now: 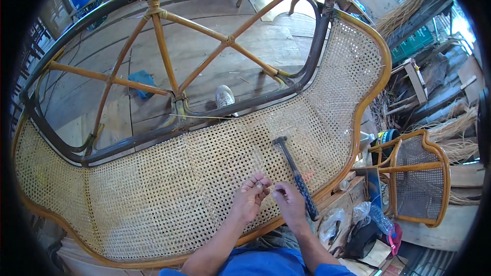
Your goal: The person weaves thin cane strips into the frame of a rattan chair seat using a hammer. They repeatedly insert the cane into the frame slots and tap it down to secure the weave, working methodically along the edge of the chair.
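Note:
Over the near part of a woven cane panel (pixel 148 194), my left hand (pixel 249 198) is turned partly palm up, its thumb and fingers curled together. My right hand (pixel 289 205) pinches close beside it, fingertips almost meeting the left ones. A tiny pale bit shows between the fingertips, too small to name. Just right of my right hand lies a hammer (pixel 293 166) with a dark head and a patterned blue-black grip, resting on the cane. The panel is set in a curved, glossy brown rattan frame (pixel 384 61).
Dark bent poles and crossed rattan struts (pixel 227 41) rise beyond the panel. A white shoe (pixel 224 96) and a blue object (pixel 142 84) are on the floor. To the right stand a small cane-panelled rattan piece (pixel 419 179), a plastic bottle (pixel 381 220) and plastic bags (pixel 331 225).

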`<state>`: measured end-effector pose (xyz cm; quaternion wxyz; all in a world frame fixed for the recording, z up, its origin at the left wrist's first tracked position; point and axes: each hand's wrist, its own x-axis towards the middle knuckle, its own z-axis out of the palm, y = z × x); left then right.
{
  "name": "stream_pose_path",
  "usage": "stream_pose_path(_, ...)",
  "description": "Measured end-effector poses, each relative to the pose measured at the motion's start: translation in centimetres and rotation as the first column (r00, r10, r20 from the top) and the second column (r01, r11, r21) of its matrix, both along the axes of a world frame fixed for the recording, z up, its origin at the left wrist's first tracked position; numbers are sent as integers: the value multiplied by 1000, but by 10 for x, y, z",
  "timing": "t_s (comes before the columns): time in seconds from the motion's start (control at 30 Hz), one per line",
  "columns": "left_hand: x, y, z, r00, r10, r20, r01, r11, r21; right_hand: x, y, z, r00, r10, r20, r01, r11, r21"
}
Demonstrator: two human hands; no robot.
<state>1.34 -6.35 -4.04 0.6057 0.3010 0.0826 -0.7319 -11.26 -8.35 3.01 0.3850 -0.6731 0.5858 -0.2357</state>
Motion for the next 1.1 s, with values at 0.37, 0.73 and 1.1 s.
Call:
stream_pose_path(0.37,-12,13,-11,992,19,123,-18,1000,-5,10,-2,-23,998,39,-48,-38,999,12)
stream_pose_path(0.73,6,-1,-5,974,164,157,-176,982,68,10,-39,-30,985,170,-27,-171,985,-14)
stream_pose_path(1.1,13,3,-1,938,16,347,-12,1000,-14,29,-7,-57,988,39,148,-68,979,192)
